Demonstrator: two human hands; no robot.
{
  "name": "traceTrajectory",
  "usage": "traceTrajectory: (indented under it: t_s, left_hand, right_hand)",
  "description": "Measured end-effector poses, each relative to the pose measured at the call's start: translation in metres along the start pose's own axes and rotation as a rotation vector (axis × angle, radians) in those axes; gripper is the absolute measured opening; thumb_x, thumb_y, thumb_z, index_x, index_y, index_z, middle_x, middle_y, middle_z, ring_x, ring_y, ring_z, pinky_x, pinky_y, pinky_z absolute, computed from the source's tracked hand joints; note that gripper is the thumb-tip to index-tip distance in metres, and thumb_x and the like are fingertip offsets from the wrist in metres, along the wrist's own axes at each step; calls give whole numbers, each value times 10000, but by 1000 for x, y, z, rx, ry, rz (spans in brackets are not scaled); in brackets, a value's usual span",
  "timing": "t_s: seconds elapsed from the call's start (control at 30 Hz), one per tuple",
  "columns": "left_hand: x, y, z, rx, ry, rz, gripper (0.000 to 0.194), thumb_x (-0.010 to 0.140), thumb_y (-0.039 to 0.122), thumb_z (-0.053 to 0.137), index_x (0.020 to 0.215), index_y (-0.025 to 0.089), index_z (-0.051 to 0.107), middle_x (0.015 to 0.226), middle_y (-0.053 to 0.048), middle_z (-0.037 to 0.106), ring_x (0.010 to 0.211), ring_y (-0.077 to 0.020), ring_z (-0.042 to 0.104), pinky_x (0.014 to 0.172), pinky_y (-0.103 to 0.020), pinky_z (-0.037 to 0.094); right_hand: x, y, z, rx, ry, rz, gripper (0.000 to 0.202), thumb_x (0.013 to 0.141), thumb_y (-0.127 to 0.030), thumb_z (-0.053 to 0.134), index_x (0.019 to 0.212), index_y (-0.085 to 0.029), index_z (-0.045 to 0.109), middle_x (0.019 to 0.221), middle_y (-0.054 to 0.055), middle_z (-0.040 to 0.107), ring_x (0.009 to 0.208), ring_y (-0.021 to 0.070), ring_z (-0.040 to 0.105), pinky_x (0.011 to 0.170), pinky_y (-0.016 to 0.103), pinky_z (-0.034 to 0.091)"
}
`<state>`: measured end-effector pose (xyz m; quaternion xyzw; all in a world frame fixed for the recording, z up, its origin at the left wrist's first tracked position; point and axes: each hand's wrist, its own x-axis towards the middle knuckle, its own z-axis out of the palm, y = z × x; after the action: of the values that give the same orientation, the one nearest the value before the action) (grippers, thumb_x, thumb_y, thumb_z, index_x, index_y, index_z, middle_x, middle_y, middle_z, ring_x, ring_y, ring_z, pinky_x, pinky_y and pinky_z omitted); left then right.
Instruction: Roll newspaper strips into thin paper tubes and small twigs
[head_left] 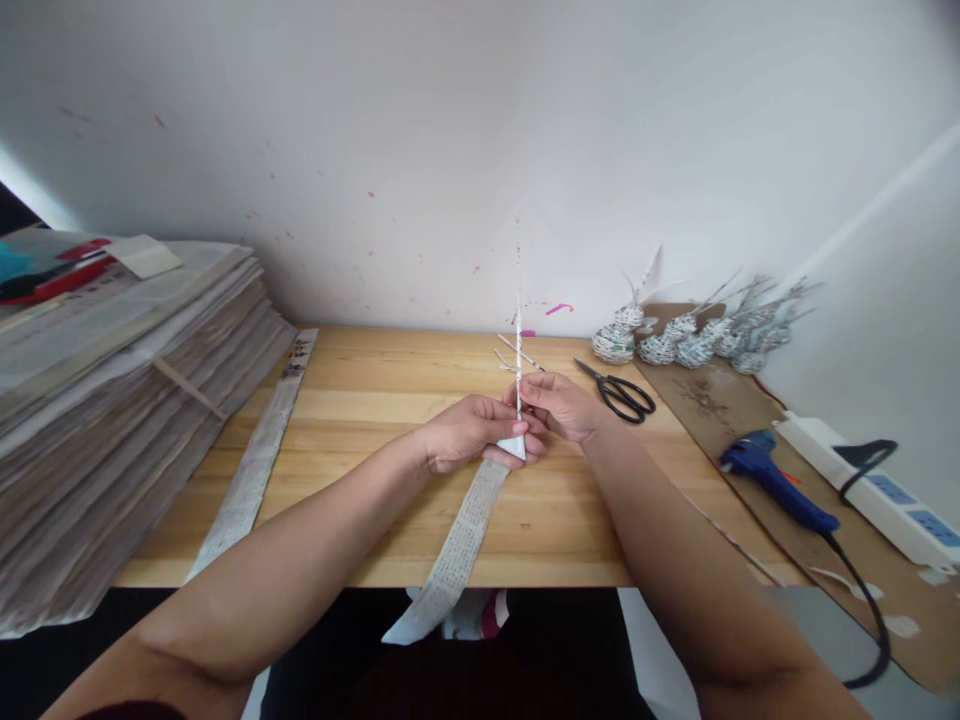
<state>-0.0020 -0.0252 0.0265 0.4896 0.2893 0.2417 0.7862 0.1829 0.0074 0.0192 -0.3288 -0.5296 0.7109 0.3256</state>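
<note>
Both of my hands meet over the middle of the wooden table around a strip of newspaper (463, 530). Its upper end is wound into a thin paper tube (518, 320) that points straight up. My left hand (480, 432) is closed, thumb and fingers pressing the folded base where the flat strip enters the tube. The fingers of my right hand (559, 403) pinch the tube just above. From my hands the strip's loose tail hangs down over the table's front edge. Behind my right hand lie thin paper sticks (525, 353).
At left stands a tall stack of newspapers (172, 400), with another newspaper strip (259, 460) beside it. Black scissors (619, 390) lie at right. Several woven paper figures (697, 340) stand behind a blue glue gun (776, 480) on cardboard (690, 400), near a power strip (862, 490).
</note>
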Motion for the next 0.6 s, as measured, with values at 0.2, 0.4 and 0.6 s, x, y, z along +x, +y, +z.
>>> traceTrajectory:
  t_s: [0.2, 0.4, 0.6]
  left_hand:
    - [3, -5, -3, 130, -6, 16, 328, 753, 380, 720, 958, 124, 709, 916, -117, 706, 836, -176, 657, 750, -323, 524]
    - [3, -6, -4, 175, 26, 29, 326, 776, 403, 689, 923, 114, 716, 898, -115, 699, 825, -174, 651, 719, -310, 526]
    - [-1, -1, -1, 29, -52, -57, 357, 741, 387, 732, 976, 120, 715, 922, -144, 715, 858, -218, 680, 770, -359, 532]
  right_hand:
    - [0, -3, -2, -198, 12, -35, 300, 755, -417, 716, 765, -118, 688, 547, -15, 560, 453, 58, 447, 409, 179, 296]
    - [-2, -10, 5, -300, 71, -104, 292, 765, -405, 713, 780, -113, 706, 563, -16, 549, 499, 58, 454, 448, 180, 323]
    - [-5, -6, -4, -101, -62, 15, 324, 724, -421, 746, 840, -122, 697, 631, 11, 621, 474, 63, 510, 418, 174, 348]
